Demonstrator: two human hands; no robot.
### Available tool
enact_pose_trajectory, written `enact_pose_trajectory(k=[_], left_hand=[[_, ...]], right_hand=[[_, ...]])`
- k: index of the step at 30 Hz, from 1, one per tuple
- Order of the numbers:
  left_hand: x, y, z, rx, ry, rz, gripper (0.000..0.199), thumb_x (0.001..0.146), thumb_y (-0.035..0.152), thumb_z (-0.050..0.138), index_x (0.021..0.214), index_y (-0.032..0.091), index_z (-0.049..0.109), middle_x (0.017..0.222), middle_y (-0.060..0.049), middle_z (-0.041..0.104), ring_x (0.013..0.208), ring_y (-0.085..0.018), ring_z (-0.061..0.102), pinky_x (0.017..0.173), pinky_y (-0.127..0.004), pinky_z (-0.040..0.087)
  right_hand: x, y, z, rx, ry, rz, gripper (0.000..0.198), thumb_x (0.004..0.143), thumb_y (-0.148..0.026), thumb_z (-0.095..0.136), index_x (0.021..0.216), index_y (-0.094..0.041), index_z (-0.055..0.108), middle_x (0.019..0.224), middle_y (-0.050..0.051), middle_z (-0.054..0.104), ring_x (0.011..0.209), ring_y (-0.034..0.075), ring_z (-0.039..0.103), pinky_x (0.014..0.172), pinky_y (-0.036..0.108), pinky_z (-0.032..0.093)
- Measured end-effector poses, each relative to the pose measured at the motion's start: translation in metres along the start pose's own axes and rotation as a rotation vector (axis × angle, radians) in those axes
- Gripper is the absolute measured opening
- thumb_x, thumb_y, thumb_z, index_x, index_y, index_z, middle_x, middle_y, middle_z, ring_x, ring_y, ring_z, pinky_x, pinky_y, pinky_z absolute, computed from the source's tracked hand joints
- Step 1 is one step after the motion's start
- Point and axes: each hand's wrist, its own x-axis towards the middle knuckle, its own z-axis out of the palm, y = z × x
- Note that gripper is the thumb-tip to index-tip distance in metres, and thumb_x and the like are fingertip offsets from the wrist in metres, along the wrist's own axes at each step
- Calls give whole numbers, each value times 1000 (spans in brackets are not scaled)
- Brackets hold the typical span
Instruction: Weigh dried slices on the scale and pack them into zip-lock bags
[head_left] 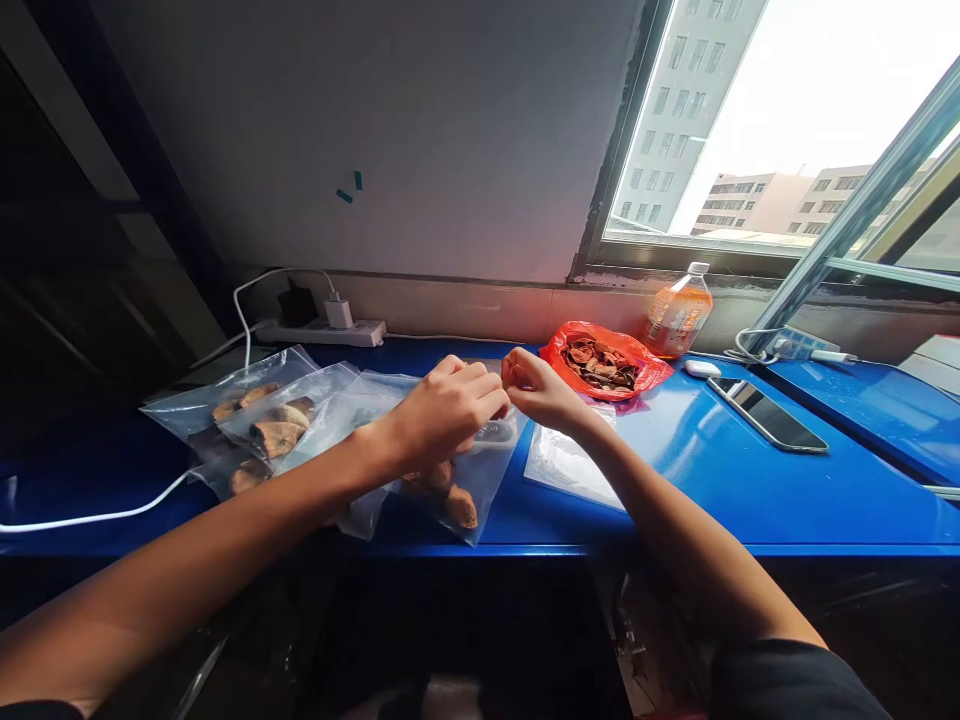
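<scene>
My left hand (457,405) and my right hand (534,385) meet almost knuckle to knuckle above the blue table. Both are closed in a pinch at the upper edge of a transparent plastic bag (491,485); the fingertips are mostly hidden. Brown dried chunks (460,507) show in the lower part of this bag. To the left, several similar bags (330,385) overlap, with brown pieces (279,432) inside. Under my right wrist lies a stack of flat plastic bags (574,465). Just behind it stands an open red bag (651,372) full of dark dried slices (600,365).
An orange drink bottle (679,312) stands by the window. A phone (769,415) and a white earphone case (702,369) lie on the right of the blue table (705,500). A power strip (356,333) with a white cable runs along the wall.
</scene>
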Motion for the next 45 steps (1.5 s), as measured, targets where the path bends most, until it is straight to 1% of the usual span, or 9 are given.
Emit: enact_pose_trajectory(k=[3, 9, 16, 21, 26, 28, 34, 40, 45], left_hand=[[0, -5, 2, -132, 22, -112, 19, 85, 4, 47, 89, 18, 60, 91, -3, 65, 89, -20, 57, 79, -33, 35], [-6, -25, 2, -255, 56, -272, 17, 91, 17, 43, 94, 18, 60, 95, -6, 66, 100, -22, 57, 90, -40, 34], [-29, -75, -8, -300, -11, -369, 20, 87, 31, 49, 89, 22, 67, 100, -4, 64, 103, -23, 55, 100, -45, 32], [-19, -76, -57, -311, 396, -481, 15, 88, 28, 51, 87, 20, 63, 77, 0, 63, 74, -14, 58, 74, -30, 44], [8, -72, -82, -406, 815, -582, 19, 92, 35, 50, 93, 19, 60, 69, 5, 59, 67, -8, 60, 68, -25, 46], [11, -68, -77, -477, 770, -564, 19, 92, 36, 50, 92, 20, 60, 69, 4, 63, 67, -9, 61, 68, -26, 47], [5, -42, -49, -739, 456, -502, 15, 89, 35, 54, 86, 21, 60, 81, -2, 73, 77, -16, 68, 73, -30, 52], [3, -21, -38, -762, 345, -499, 17, 88, 33, 55, 94, 19, 61, 98, -6, 72, 84, -18, 68, 69, -29, 51], [-21, -24, -34, -635, 353, -483, 33, 86, 33, 55, 118, 23, 55, 127, -8, 59, 95, -20, 65, 70, -31, 54]], right_hand=[[-1, -3, 0, -18, 23, -33, 11, 79, -29, 55, 80, -20, 49, 70, -4, 48, 63, 11, 43, 57, 24, 33], [-8, -18, 2, -14, -30, -48, 40, 88, -54, 48, 69, -19, 46, 67, -4, 40, 62, 10, 37, 56, 25, 30], [-5, -28, -1, 18, 114, -107, 36, 81, -53, 60, 72, -19, 57, 76, 0, 49, 68, 12, 47, 59, 25, 36], [-2, -18, -7, 424, 270, 49, 42, 79, -58, 59, 104, -25, 55, 83, -1, 60, 77, 14, 58, 63, 26, 43], [-3, -26, 8, 763, 105, 112, 54, 73, -69, 58, 105, -27, 52, 93, 2, 66, 84, 18, 64, 70, 33, 51], [-3, -34, 12, 838, 114, 96, 51, 71, -66, 63, 102, -29, 50, 99, 2, 67, 86, 19, 66, 70, 35, 54], [-18, -38, -13, 795, 489, 52, 36, 72, -44, 73, 92, -28, 48, 84, -4, 66, 65, 13, 67, 48, 23, 53], [-54, -33, -51, 489, 520, 59, 34, 73, -40, 73, 98, -26, 57, 77, -3, 63, 53, 9, 58, 42, 20, 51], [-74, -21, -114, 98, 772, 196, 36, 70, -42, 75, 98, -24, 61, 78, 7, 68, 61, 19, 64, 44, 26, 49]])
